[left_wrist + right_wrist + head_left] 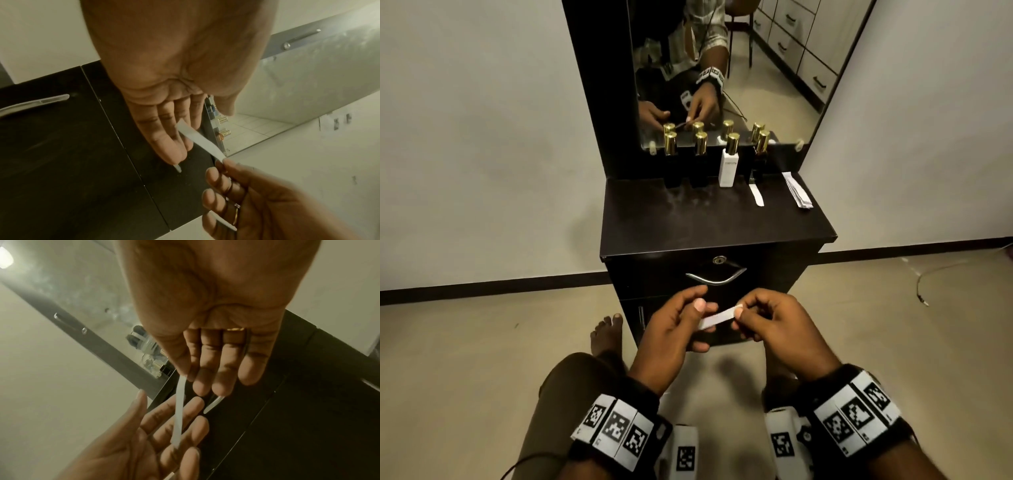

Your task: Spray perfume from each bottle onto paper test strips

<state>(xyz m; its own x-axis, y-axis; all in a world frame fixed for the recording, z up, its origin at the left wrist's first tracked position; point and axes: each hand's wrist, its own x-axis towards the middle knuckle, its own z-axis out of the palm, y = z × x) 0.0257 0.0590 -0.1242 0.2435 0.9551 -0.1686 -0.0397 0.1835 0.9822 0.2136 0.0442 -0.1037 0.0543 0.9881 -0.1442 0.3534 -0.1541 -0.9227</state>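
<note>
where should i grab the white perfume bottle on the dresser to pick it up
Grip the white bottle round the flat sides of its tall body, below the gold cap, coming from the front. It stands upright against the mirror between dark bottles, so only its front is open; the cap might pull off.

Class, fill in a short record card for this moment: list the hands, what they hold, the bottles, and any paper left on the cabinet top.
Right hand: pinches one end of a white paper test strip.
Left hand: fingers fairly straight, the strip's other end lying across them.
Bottles: four gold-capped perfume bottles in a row before the mirror; three dark bottles, one white bottle; all caps on.
Single strip: lies flat in front of the rightmost bottle.
Strip stack: at the right rear of the black cabinet top.
</note>
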